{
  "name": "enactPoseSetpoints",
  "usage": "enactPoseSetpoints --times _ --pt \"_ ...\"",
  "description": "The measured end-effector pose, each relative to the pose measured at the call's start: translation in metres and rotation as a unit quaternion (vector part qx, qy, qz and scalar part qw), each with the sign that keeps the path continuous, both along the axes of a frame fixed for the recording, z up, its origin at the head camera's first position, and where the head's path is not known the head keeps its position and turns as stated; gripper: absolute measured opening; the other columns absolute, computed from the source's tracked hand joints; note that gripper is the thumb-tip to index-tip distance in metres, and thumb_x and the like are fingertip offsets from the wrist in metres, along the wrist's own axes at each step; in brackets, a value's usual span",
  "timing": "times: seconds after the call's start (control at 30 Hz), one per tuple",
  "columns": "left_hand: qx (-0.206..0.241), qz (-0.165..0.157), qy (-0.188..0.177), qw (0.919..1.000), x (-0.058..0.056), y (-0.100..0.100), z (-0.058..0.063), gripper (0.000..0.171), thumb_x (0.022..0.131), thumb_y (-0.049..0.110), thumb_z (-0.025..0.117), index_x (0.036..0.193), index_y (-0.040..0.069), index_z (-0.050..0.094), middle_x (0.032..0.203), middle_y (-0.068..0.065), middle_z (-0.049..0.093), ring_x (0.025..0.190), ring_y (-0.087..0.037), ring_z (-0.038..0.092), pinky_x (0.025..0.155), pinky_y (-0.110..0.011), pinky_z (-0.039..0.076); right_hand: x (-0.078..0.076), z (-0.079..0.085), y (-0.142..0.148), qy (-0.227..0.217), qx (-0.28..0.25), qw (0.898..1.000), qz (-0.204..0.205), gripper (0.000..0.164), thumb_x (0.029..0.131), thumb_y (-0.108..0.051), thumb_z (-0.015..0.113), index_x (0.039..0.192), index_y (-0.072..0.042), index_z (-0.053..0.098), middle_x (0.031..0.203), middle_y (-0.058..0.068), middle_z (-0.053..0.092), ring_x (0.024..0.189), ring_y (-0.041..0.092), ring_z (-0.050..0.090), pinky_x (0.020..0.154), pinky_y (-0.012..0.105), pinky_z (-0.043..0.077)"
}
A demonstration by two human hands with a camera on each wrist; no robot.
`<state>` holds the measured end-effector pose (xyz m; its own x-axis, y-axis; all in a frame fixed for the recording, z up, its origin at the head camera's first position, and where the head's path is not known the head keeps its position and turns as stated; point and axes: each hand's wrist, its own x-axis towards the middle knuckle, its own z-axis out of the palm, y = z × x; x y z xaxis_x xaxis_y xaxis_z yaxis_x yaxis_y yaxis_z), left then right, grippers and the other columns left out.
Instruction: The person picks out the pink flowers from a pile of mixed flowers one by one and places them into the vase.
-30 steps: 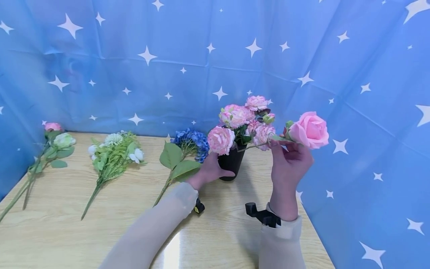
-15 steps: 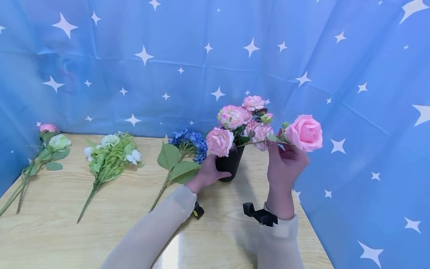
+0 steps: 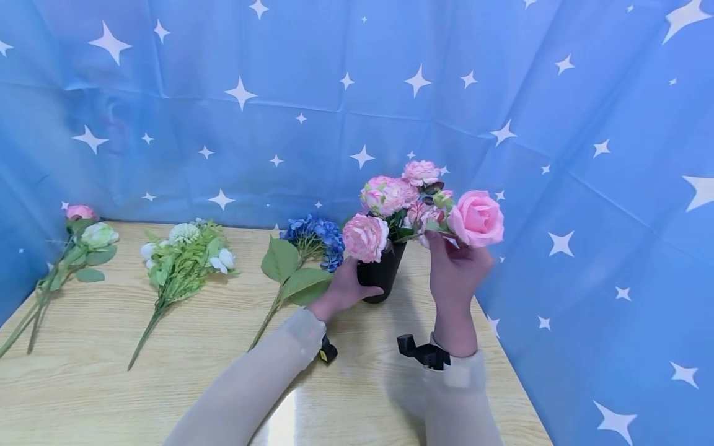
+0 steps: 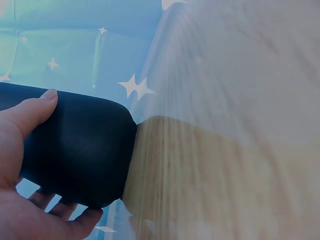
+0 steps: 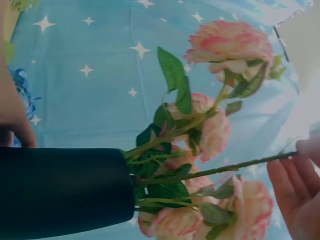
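A black vase (image 3: pixel 382 272) stands on the table, filled with pale pink peonies (image 3: pixel 365 238). My left hand (image 3: pixel 344 288) grips its side, thumb across the front; in the left wrist view the fingers wrap below the dark vase wall (image 4: pixel 85 145). To the right, my right hand (image 3: pixel 460 272) pinches the stem of a large pink rose (image 3: pixel 476 218) just under the bloom. In the right wrist view the thin stem (image 5: pixel 225 169) runs from my right fingertips (image 5: pixel 282 172) into the vase mouth, among leaves and peonies (image 5: pixel 230 45).
Left of the vase lies a blue hydrangea (image 3: pixel 315 238) with broad leaves. Further left on the wooden table (image 3: pixel 212 384) are a green and white bunch (image 3: pixel 186 254) and a pink and white pair of stems (image 3: pixel 83 238). A starry blue curtain (image 3: pixel 312 74) closes the back and right.
My right hand has moved left with the rose, bringing the bloom closer to the peonies. The left hand keeps its grip on the vase. The view has shifted slightly.
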<state>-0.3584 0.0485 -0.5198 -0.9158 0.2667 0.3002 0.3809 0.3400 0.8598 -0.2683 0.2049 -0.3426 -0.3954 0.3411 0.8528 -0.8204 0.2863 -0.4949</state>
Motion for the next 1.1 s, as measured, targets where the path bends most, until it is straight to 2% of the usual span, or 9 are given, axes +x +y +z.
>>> enactPoseSetpoints --times 0.1,0.17,0.23,0.37,0.47,0.63,0.83,0.9,1.1 --pt "0.0 0.001 0.0 1.0 0.0 0.0 -0.001 0.1 0.082 0.03 0.094 0.163 0.013 0.038 0.158 -0.012 0.053 0.148 -0.032 0.051 0.123 -0.05 0.043 -0.004 -0.003 -0.002 -0.007 0.032 0.999 -0.026 0.018 0.088 0.0 0.076 0.104 0.01 0.075 0.081 -0.007 0.072 0.058 0.003 0.055 0.053 0.015 0.043" --pt "0.002 0.001 0.002 1.0 -0.001 0.0 -0.001 0.1 0.082 0.031 0.094 0.163 0.013 0.038 0.157 -0.013 0.053 0.147 -0.033 0.052 0.122 -0.05 0.044 -0.006 -0.005 -0.003 -0.01 0.049 0.998 -0.04 0.016 0.09 -0.004 0.075 0.1 0.008 0.074 0.073 -0.002 0.065 0.054 0.004 0.044 0.051 0.018 0.035" --pt "0.006 0.0 0.004 1.0 -0.001 0.0 -0.001 0.1 0.082 0.03 0.095 0.163 0.013 0.038 0.158 -0.013 0.053 0.147 -0.033 0.052 0.122 -0.05 0.044 -0.008 -0.007 -0.004 -0.016 0.059 0.997 -0.045 0.015 0.09 -0.004 0.075 0.098 0.008 0.073 0.069 0.006 0.062 0.055 0.004 0.042 0.052 0.018 0.034" --pt "0.005 -0.001 0.003 1.0 -0.002 -0.001 -0.002 0.102 0.081 0.03 0.095 0.164 0.015 0.037 0.158 -0.012 0.053 0.148 -0.031 0.051 0.123 -0.049 0.043 -0.011 -0.011 -0.006 -0.031 0.073 0.996 -0.052 0.013 0.09 0.001 0.075 0.101 0.008 0.074 0.077 0.02 0.069 0.064 -0.002 0.054 0.06 0.013 0.045" --pt "0.001 0.001 0.003 1.0 -0.002 -0.001 -0.003 0.103 0.081 0.031 0.096 0.164 0.015 0.037 0.159 -0.011 0.053 0.148 -0.03 0.051 0.123 -0.048 0.043 -0.013 -0.013 -0.007 -0.045 0.083 0.994 -0.062 0.016 0.089 0.003 0.077 0.105 0.007 0.076 0.087 0.023 0.075 0.075 -0.005 0.065 0.07 0.012 0.056" --pt "-0.001 0.001 0.005 1.0 -0.001 -0.001 -0.002 0.103 0.08 0.03 0.096 0.164 0.016 0.037 0.159 -0.011 0.052 0.149 -0.031 0.05 0.124 -0.048 0.043 -0.016 -0.018 -0.008 -0.059 0.109 0.989 -0.082 0.02 0.09 0.001 0.08 0.109 0.002 0.078 0.094 0.02 0.079 0.084 0.01 0.075 0.078 0.013 0.059" --pt "-0.004 0.002 0.014 0.9999 -0.002 -0.001 -0.001 0.105 0.08 0.03 0.096 0.165 0.015 0.035 0.159 -0.012 0.052 0.148 -0.031 0.05 0.124 -0.048 0.043 -0.021 -0.023 -0.011 -0.1 0.137 0.979 -0.118 0.016 0.089 0.0 0.081 0.104 0.004 0.079 0.091 0.02 0.079 0.078 0.033 0.078 0.075 0.009 0.055" --pt "-0.002 0.001 0.017 0.9999 -0.002 -0.001 -0.002 0.106 0.08 0.03 0.096 0.165 0.015 0.035 0.159 -0.013 0.052 0.149 -0.032 0.05 0.124 -0.049 0.043 -0.022 -0.024 -0.012 -0.118 0.145 0.974 -0.127 0.016 0.089 0.0 0.08 0.104 0.005 0.078 0.092 0.021 0.079 0.079 0.035 0.079 0.074 0.014 0.059" --pt "0.008 -0.003 0.013 0.9999 -0.003 -0.002 -0.003 0.103 0.08 0.031 0.096 0.163 0.014 0.037 0.157 -0.013 0.054 0.146 -0.033 0.053 0.121 -0.05 0.045 -0.031 -0.03 -0.016 -0.153 0.161 0.965 -0.14 0.018 0.09 -0.004 0.078 0.107 0.003 0.078 0.098 0.021 0.078 0.087 0.037 0.08 0.073 0.049 0.067"
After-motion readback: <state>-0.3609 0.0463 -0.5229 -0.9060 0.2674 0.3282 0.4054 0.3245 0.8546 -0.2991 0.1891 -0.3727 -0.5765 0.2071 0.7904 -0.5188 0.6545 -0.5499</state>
